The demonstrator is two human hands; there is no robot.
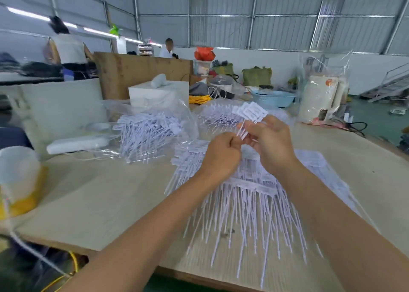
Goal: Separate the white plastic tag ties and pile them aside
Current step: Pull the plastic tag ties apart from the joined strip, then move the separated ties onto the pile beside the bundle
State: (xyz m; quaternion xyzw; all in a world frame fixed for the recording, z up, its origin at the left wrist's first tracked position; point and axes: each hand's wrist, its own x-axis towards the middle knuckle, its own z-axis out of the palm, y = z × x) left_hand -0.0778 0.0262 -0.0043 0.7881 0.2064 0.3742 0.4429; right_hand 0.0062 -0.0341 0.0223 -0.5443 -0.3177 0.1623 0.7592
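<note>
Both hands (245, 145) pinch tag ties (249, 112) above table (106, 194).

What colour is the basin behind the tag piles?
Light blue basin, clearest in the head view.

White plastic tag ties (247, 194), smooth and faintly glossy, on a matt pale wood-grain table (93, 194); glossy clear plastic bag (168, 119) (crinkled); apparently corrugated metal roof (221, 3).
</note>
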